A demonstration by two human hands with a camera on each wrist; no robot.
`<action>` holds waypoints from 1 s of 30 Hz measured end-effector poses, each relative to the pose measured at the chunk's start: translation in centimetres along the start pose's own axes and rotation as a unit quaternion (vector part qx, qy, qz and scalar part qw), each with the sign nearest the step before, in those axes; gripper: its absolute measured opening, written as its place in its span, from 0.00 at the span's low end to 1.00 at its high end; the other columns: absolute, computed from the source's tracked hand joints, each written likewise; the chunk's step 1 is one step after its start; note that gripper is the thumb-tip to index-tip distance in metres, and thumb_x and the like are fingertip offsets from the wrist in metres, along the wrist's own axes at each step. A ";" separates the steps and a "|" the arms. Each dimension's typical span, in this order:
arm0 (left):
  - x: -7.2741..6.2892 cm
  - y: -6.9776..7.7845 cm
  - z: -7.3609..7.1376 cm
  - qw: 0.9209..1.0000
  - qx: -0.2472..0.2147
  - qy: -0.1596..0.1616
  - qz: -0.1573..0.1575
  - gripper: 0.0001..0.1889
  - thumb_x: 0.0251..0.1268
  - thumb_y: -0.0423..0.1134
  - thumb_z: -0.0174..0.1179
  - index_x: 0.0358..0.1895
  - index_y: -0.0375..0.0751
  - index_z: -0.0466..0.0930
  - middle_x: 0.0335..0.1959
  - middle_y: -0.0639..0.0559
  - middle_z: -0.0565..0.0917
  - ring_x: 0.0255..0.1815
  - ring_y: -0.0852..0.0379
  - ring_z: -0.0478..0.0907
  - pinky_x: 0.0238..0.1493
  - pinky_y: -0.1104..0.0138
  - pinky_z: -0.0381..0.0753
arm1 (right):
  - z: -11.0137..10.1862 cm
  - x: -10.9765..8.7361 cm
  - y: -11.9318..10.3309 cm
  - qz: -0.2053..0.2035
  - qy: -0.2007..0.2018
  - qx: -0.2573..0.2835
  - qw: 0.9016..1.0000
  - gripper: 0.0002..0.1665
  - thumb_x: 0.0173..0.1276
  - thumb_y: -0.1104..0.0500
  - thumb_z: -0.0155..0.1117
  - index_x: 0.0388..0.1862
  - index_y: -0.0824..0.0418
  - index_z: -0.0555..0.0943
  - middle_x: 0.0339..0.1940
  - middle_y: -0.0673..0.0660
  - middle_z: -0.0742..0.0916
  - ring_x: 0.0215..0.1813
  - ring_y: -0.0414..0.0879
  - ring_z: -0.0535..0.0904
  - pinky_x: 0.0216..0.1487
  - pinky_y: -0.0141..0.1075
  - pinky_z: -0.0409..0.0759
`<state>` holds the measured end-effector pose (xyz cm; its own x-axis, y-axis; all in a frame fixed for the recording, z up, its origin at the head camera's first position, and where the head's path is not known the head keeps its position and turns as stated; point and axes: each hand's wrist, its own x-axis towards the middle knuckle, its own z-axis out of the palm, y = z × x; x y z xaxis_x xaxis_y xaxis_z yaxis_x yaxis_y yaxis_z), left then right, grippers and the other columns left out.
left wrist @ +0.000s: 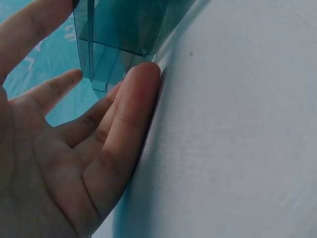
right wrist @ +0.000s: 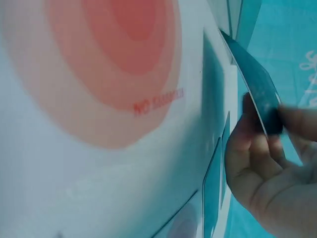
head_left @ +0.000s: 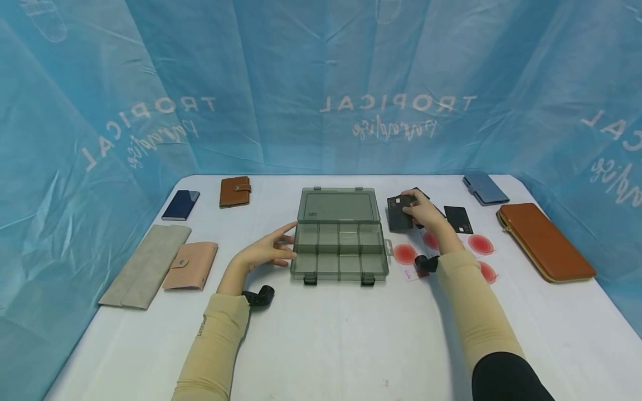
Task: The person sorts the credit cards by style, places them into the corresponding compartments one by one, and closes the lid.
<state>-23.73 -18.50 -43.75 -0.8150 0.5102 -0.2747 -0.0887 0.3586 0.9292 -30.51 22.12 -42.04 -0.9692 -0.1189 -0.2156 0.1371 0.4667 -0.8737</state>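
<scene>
My right hand (head_left: 425, 213) pinches a black card (head_left: 399, 214) between thumb and fingers, just right of a translucent green compartment box (head_left: 338, 206). The right wrist view shows this card (right wrist: 255, 79) nearly edge-on and tilted, raised off the table. At the box's left side is my left hand (head_left: 266, 250), fingers spread and thumb up. In the left wrist view its fingertips are right at the box wall (left wrist: 119, 44). The box lies with its lid folded back, and its bare compartments show. Another black card (head_left: 458, 219) lies right of my right hand; a further dark card is partly hidden behind it.
Cards with red circles (head_left: 404, 254) lie under my right wrist. On the left are a navy booklet (head_left: 176, 207), a brown snap wallet (head_left: 233, 192), a grey folder (head_left: 145, 267) and a pinkish wallet (head_left: 193, 270). A blue wallet (head_left: 485, 189) and a brown zip wallet (head_left: 546, 240) lie right.
</scene>
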 end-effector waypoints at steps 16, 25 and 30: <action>-0.1 0.2 0.2 1.000 -0.001 0.006 -0.005 0.46 0.59 0.38 0.63 0.74 0.58 0.43 0.67 0.36 0.57 0.53 0.47 0.71 0.46 0.58 0.79 | 3.3 -1.5 -5.1 -0.033 0.008 0.020 0.999 0.30 0.69 0.48 0.56 0.66 0.57 0.67 0.52 0.65 0.76 0.34 0.44 0.73 0.36 0.44 0.74; 0.1 0.0 0.0 1.000 0.001 0.001 -0.007 0.47 0.58 0.38 0.64 0.74 0.58 0.42 0.67 0.36 0.57 0.50 0.49 0.73 0.42 0.60 0.79 | 7.5 -2.1 -9.0 -0.081 -0.119 0.005 0.990 0.23 0.69 0.62 0.55 0.63 0.62 0.70 0.54 0.62 0.74 0.39 0.47 0.74 0.37 0.48 0.80; 0.1 0.0 0.0 1.000 0.007 0.001 -0.010 0.46 0.59 0.37 0.63 0.74 0.59 0.42 0.67 0.37 0.57 0.51 0.49 0.73 0.41 0.62 0.79 | 10.0 -1.6 -9.8 -0.104 -0.114 -0.076 0.985 0.12 0.68 0.63 0.57 0.49 0.65 0.77 0.45 0.61 0.79 0.45 0.53 0.77 0.43 0.45 0.80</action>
<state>-23.85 -18.42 -43.74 -0.8144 0.5008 -0.2930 -0.0978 0.3792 0.9201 -28.27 8.93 -37.50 -0.9000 -0.4105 -0.1467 -0.1074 0.5348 -0.8381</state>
